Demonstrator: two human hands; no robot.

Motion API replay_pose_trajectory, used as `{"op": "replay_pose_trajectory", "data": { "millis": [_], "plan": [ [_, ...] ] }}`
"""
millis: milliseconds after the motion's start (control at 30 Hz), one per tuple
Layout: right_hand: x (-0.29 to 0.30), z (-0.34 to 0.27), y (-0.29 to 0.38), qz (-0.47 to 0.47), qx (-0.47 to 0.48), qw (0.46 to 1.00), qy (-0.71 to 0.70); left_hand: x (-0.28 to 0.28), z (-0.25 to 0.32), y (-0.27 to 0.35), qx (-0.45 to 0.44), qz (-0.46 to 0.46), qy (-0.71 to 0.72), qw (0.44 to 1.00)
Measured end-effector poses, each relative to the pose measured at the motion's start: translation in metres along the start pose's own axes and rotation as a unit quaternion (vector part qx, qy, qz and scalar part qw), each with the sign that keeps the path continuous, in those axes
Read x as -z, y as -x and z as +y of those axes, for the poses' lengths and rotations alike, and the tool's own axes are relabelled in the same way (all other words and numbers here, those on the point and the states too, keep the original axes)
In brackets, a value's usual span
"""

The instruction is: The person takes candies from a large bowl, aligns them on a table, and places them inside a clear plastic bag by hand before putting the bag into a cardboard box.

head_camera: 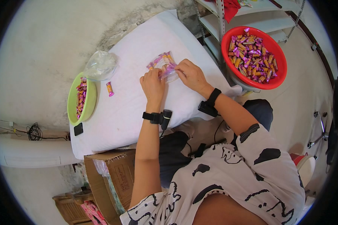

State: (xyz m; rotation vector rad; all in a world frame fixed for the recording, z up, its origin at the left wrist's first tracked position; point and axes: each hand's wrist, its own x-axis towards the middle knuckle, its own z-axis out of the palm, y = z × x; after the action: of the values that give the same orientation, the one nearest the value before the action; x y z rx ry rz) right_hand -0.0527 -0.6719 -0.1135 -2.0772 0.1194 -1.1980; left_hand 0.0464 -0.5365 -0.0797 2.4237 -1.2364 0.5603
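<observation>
A clear plastic bag (169, 66) with several purple-and-orange wrapped snacks in it lies on the white-covered table (124, 123) before me. My left hand (153, 85) grips the near left part of the bag, its fingertips curled under and partly hidden. With thumb and fingers, my right hand (192, 75) pinches the bag's right edge. One single wrapped snack (109, 89) rests on the cloth to the left of my hands. Behind it sits a heap of clear plastic bags (101, 66). Both my wrists wear black straps with small devices.
A light green basin (92, 98) of wrapped snacks stands at the table's left edge, near a black phone (78, 129). At right, a red basin (282, 63) heaped with the same snacks stands beside a metal shelf (242, 25). A cardboard box (101, 180) is below the table's near left edge.
</observation>
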Motion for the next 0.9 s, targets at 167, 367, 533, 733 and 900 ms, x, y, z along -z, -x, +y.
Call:
{"op": "replay_pose_trajectory", "data": {
  "millis": [167,367,533,733,900],
  "plan": [
    [0.0,0.001,0.0,0.004,-0.027,0.999,-0.019,-0.011,0.003,-0.011,0.063,-0.001,0.066,0.996],
    [-0.011,0.007,0.001,0.036,-0.041,0.998,-0.018,-0.015,0.011,-0.003,0.151,-0.011,0.065,0.986],
    [0.002,0.02,-0.001,0.069,-0.046,0.996,-0.017,0.016,-0.008,-0.002,0.132,-0.029,0.213,0.968],
    [0.0,0.002,-0.003,0.052,-0.009,0.998,0.037,0.025,-0.195,0.03,0.185,0.121,-0.117,0.968],
    [0.003,0.003,-0.003,0.037,0.005,0.998,0.056,0.024,-0.238,0.037,0.367,0.097,-0.065,0.923]
  ]
}}
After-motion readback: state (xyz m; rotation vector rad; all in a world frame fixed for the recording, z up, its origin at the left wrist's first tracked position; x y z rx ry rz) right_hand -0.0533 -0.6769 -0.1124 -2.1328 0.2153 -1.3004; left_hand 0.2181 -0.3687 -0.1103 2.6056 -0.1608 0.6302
